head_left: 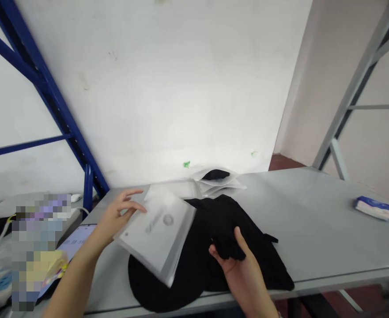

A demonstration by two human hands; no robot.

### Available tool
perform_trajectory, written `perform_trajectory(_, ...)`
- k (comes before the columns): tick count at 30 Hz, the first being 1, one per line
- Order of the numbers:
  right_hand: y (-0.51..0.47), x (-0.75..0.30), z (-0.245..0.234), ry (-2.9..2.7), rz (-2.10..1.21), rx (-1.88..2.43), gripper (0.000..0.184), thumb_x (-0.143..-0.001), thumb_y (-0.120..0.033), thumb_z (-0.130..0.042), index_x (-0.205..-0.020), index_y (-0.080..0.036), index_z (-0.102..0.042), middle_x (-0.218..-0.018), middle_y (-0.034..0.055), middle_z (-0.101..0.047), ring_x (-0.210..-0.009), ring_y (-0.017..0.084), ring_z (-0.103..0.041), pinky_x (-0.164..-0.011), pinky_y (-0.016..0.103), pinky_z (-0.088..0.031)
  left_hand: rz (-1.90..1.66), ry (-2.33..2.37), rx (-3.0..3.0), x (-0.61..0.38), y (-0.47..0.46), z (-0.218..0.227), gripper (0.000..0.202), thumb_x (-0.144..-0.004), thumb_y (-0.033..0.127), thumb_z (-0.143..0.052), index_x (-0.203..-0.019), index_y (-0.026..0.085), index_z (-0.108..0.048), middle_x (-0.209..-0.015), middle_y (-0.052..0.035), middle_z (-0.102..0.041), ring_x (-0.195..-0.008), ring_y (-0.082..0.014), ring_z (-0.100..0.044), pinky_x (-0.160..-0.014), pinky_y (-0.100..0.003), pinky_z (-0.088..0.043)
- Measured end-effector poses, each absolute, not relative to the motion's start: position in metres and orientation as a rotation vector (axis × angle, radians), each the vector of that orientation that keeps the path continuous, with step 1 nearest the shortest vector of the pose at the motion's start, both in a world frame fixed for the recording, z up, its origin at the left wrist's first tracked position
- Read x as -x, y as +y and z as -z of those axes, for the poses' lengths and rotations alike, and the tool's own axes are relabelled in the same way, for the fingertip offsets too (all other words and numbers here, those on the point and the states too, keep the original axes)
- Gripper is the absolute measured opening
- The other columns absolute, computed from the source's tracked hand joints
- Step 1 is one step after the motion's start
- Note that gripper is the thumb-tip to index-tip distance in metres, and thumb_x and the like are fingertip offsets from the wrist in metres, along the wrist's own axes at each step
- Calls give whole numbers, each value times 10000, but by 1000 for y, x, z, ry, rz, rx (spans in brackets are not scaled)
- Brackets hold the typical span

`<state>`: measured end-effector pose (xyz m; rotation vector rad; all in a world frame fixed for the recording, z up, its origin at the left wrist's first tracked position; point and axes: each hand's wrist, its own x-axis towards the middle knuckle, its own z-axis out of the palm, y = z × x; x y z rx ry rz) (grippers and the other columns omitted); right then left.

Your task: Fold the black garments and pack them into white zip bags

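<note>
My left hand point(123, 214) is at the upper left edge of a frosted zip bag point(157, 229) and grips it, fingers on its top face. The bag has grey printing and sits tilted over black fabric. My right hand point(239, 269) pinches a bunched piece of black cloth point(227, 243) between thumb and fingers. Beneath both lies a black garment point(254, 251), with a rounded part point(164, 291) at the left near the table's front edge. Whether the bunched cloth is part of that garment I cannot tell.
More frosted bags point(217, 183) lie at the back against the white wall, one gaping with something black inside. A blue and white tissue packet point(375, 208) rests at the right of the grey table point(316, 221). To the left are a phone point(77, 238) and a blurred-out pile.
</note>
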<state>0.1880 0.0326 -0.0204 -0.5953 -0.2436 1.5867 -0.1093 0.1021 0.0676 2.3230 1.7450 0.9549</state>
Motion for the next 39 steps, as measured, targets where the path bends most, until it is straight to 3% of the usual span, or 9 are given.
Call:
perform_trajectory(3, 32, -188, 19, -240, -1587, 600, 270, -783, -427, -668, -762, -164, -728, -761, 16, -722, -731, 169, -647, -742, 363, -561, -916, 2017, -2164, 116, 83, -51, 335, -804, 337, -393, -832, 229, -709, -1216, -99, -583, -1132, -295, -524, -1012, -489, -364)
perform_trajectory(6, 30, -186, 18, -235, -1570, 623, 240, -762, -406, -695, -766, -168, -725, -783, 12, -725, -760, 176, -651, -761, 384, -560, -961, 2037, -2122, 83, 58, -38, 309, -819, 410, -442, -919, 218, -662, -1060, -96, -632, -1042, -278, -560, -969, -470, -410)
perform_trajectory(10, 28, -184, 20, -303, -1558, 706, 261, -724, -398, -729, -872, -184, -719, -881, 35, -732, -848, 216, -665, -790, 396, -545, -764, 1772, -2243, 18, 33, -23, 201, -767, 375, -603, -913, 244, -647, -1113, -69, -618, -1043, -267, -575, -918, -411, -455)
perform_trajectory(15, 27, -180, 21, -428, -1576, 688, 319, -718, -382, -737, -973, -195, -703, -998, 75, -721, -958, 252, -654, -832, 382, -515, -852, 1841, -2291, -8, 35, -9, 174, -806, 152, -464, -719, 198, -608, -1038, -111, -634, -1001, -289, -579, -873, -458, -451)
perform_trajectory(19, 20, -171, 11, -480, -1698, 512, 368, -796, -464, -630, -1013, -175, -700, -1046, 109, -706, -1036, 271, -620, -864, 409, -498, -1062, 1585, -1991, -16, 29, -9, 134, -859, 250, -452, -800, 212, -566, -941, -79, -637, -949, -248, -591, -860, -416, -458)
perform_trajectory(22, 12, -161, 5, -508, -1725, 520, 391, -779, -443, -657, -1070, -183, -676, -1070, 109, -699, -1061, 278, -608, -884, 416, -488, -1296, 1413, -1581, -24, 21, -11, 217, -892, 368, -440, -752, 214, -499, -1048, -91, -637, -989, -237, -602, -825, -366, -479)
perform_trajectory(26, 8, -153, 12, -543, -1683, 717, 596, -679, -336, -775, -1226, -218, -571, -1154, 85, -669, -1109, 267, -585, -946, 408, -453, -1565, 1423, -1373, -30, 15, -14, 264, -880, 396, -478, -689, 215, -460, -1223, -99, -609, -1165, -267, -540, -977, -424, -401)
perform_trajectory(34, 25, -158, 11, -952, -1513, 811, 429, -737, -352, -718, -1112, -166, -624, -1112, 86, -679, -1090, 285, -587, -960, 410, -441, -1317, 1305, -2649, -33, -1, -22, 175, -845, 77, -459, -922, 191, -567, -1301, -98, -581, -1315, -262, -403, -1069, -496, -345)
perform_trajectory(39, 27, -158, 13, -1304, -1220, 828, 260, -929, -381, -455, -1122, -277, -596, -1242, 77, -578, -1032, 202, -582, -855, 368, -502, -1265, 1349, -3045, -56, -8, 0, 155, -827, 56, -467, -729, 173, -499, -1352, -163, -517, -1321, -345, -356, -995, -535, -433)
